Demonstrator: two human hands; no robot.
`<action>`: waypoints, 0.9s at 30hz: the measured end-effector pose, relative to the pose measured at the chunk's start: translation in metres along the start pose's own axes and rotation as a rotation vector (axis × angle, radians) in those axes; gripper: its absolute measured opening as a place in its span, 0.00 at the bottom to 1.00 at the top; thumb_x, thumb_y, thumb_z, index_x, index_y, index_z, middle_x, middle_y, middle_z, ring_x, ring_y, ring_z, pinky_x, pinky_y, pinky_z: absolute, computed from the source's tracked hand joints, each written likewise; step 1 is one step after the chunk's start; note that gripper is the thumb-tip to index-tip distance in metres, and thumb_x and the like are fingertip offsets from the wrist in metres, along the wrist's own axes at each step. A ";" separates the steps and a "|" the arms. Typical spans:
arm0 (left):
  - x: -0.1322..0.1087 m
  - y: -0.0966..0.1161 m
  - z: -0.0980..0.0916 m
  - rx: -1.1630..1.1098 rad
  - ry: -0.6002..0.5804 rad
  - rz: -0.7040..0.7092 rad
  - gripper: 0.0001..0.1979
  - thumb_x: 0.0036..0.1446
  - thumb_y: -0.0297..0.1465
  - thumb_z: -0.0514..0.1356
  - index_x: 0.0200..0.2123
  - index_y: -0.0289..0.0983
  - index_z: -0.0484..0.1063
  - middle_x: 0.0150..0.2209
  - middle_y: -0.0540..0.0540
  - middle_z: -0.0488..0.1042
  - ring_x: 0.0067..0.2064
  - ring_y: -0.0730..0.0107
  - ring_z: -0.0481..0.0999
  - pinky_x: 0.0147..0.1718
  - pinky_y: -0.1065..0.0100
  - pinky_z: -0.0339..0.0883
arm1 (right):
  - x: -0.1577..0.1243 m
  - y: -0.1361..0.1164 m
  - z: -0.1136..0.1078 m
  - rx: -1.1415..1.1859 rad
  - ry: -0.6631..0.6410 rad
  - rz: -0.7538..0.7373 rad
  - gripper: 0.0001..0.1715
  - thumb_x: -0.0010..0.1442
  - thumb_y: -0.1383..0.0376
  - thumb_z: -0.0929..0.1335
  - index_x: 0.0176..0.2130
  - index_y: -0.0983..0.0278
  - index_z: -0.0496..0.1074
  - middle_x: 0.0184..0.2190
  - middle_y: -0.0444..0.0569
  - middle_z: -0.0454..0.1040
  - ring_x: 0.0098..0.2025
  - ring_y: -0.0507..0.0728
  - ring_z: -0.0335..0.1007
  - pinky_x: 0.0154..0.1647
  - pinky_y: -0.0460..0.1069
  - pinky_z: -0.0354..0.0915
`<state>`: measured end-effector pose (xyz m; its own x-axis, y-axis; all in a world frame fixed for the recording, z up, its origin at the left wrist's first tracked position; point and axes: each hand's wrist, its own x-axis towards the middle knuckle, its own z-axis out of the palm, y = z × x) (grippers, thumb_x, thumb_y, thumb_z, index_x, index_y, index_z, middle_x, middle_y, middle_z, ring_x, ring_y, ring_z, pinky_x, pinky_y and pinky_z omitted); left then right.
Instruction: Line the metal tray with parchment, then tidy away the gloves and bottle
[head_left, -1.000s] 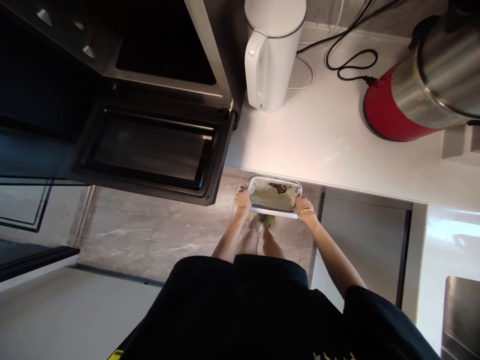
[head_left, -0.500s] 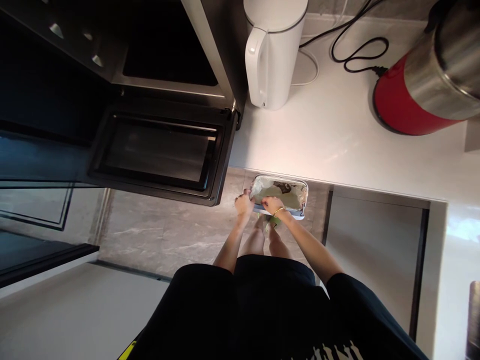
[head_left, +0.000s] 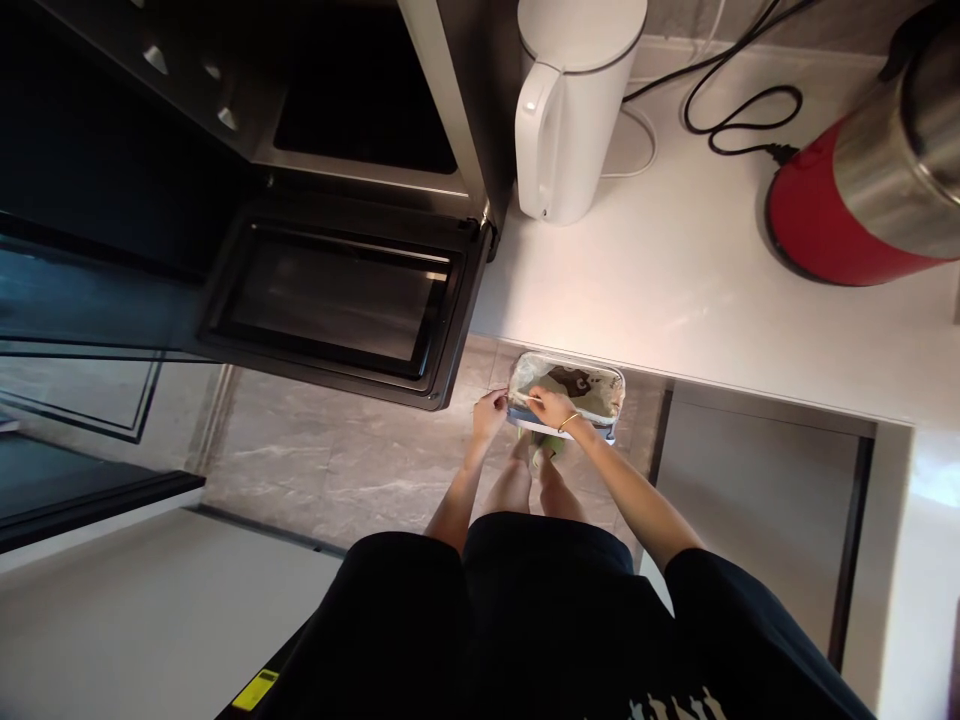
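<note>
A small bin with a pale rim stands below the counter's front edge, lined with a thin translucent bin liner. Dark, wet-looking stains show inside the liner. At the bin's left corner, my left hand is closed, its fingertips pinching what looks like the liner's edge. My right hand, with a gold bangle at the wrist, is closed on the liner along the near rim. The fingertips of both hands are small in the view.
To the left, an oven door hangs open at about counter height. On the white counter stand a white jug and a red and steel appliance with black cables. My feet are on the tiled floor behind the bin.
My left hand has drawn slightly away from the bin's left corner, fingers now pinched. The right hand keeps its place at the near rim. The whole view has shifted slightly.
</note>
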<state>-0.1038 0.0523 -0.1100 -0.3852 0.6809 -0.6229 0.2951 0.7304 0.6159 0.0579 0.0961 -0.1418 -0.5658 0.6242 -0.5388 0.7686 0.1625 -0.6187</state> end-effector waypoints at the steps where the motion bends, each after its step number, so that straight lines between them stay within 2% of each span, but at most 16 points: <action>1: 0.001 0.002 0.002 -0.059 -0.025 -0.038 0.12 0.56 0.23 0.57 0.38 0.36 0.79 0.42 0.43 0.80 0.46 0.64 0.78 0.50 0.65 0.68 | 0.000 0.000 -0.003 -0.007 0.021 0.003 0.17 0.69 0.58 0.59 0.51 0.61 0.69 0.45 0.49 0.79 0.47 0.56 0.75 0.42 0.45 0.62; 4: 0.007 0.008 0.011 -0.174 -0.126 -0.120 0.10 0.55 0.22 0.56 0.36 0.33 0.77 0.33 0.44 0.79 0.36 0.68 0.78 0.39 0.68 0.71 | 0.000 0.001 -0.012 -0.017 0.065 0.000 0.17 0.69 0.57 0.59 0.50 0.60 0.70 0.44 0.49 0.79 0.45 0.56 0.75 0.41 0.45 0.61; 6: 0.012 0.013 0.015 -0.252 -0.197 -0.181 0.08 0.54 0.23 0.55 0.33 0.32 0.75 0.28 0.45 0.76 0.29 0.71 0.75 0.31 0.70 0.69 | 0.000 0.001 -0.016 -0.012 0.057 -0.009 0.18 0.69 0.55 0.59 0.49 0.60 0.70 0.44 0.48 0.80 0.45 0.56 0.75 0.41 0.45 0.62; 8: 0.015 0.016 0.017 -0.328 -0.241 -0.235 0.06 0.55 0.25 0.55 0.28 0.33 0.71 0.24 0.46 0.73 0.26 0.72 0.73 0.27 0.72 0.67 | 0.000 -0.001 -0.016 -0.034 0.032 0.007 0.21 0.68 0.51 0.60 0.48 0.60 0.71 0.41 0.49 0.80 0.44 0.56 0.76 0.40 0.45 0.62; 10: 0.018 0.019 0.017 -0.395 -0.257 -0.277 0.09 0.57 0.29 0.54 0.25 0.35 0.68 0.20 0.48 0.68 0.24 0.73 0.71 0.24 0.72 0.65 | 0.000 -0.005 -0.014 -0.095 0.020 0.059 0.24 0.66 0.48 0.60 0.48 0.60 0.72 0.40 0.51 0.80 0.43 0.58 0.77 0.40 0.46 0.63; 13: 0.021 0.020 0.018 -0.474 -0.265 -0.328 0.12 0.60 0.33 0.52 0.26 0.35 0.67 0.18 0.50 0.65 0.22 0.73 0.69 0.22 0.72 0.64 | 0.001 -0.013 -0.005 -0.195 0.022 0.164 0.23 0.66 0.50 0.60 0.47 0.61 0.74 0.40 0.54 0.80 0.43 0.59 0.77 0.41 0.48 0.65; 16: 0.023 0.019 0.019 -0.508 -0.270 -0.372 0.11 0.59 0.33 0.55 0.27 0.33 0.69 0.18 0.49 0.68 0.22 0.74 0.70 0.25 0.72 0.67 | 0.005 -0.020 0.001 -0.243 0.005 0.223 0.22 0.67 0.53 0.60 0.47 0.61 0.76 0.42 0.57 0.80 0.45 0.60 0.77 0.42 0.49 0.66; 19: 0.020 0.016 0.018 -0.514 -0.265 -0.406 0.07 0.57 0.29 0.58 0.28 0.32 0.70 0.19 0.48 0.72 0.22 0.75 0.72 0.28 0.72 0.68 | 0.010 -0.025 0.001 -0.244 -0.017 0.226 0.22 0.67 0.54 0.60 0.45 0.63 0.78 0.43 0.59 0.80 0.46 0.61 0.77 0.43 0.50 0.67; 23: 0.015 0.013 0.016 -0.573 -0.201 -0.423 0.04 0.55 0.26 0.60 0.29 0.32 0.71 0.22 0.47 0.74 0.22 0.74 0.72 0.25 0.72 0.66 | 0.015 -0.026 -0.002 -0.223 -0.014 0.221 0.22 0.66 0.54 0.61 0.45 0.63 0.79 0.44 0.60 0.79 0.48 0.62 0.76 0.45 0.51 0.67; 27: 0.011 0.014 0.026 -0.720 -0.128 -0.456 0.07 0.57 0.26 0.56 0.27 0.33 0.68 0.21 0.48 0.70 0.21 0.77 0.68 0.21 0.75 0.59 | 0.016 -0.021 -0.007 -0.183 -0.018 0.201 0.20 0.65 0.55 0.62 0.44 0.61 0.78 0.43 0.57 0.80 0.46 0.60 0.77 0.44 0.49 0.67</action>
<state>-0.0816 0.0717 -0.1207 -0.2173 0.3620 -0.9065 -0.5075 0.7514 0.4217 0.0345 0.1084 -0.1333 -0.4001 0.6445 -0.6515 0.9064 0.1733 -0.3852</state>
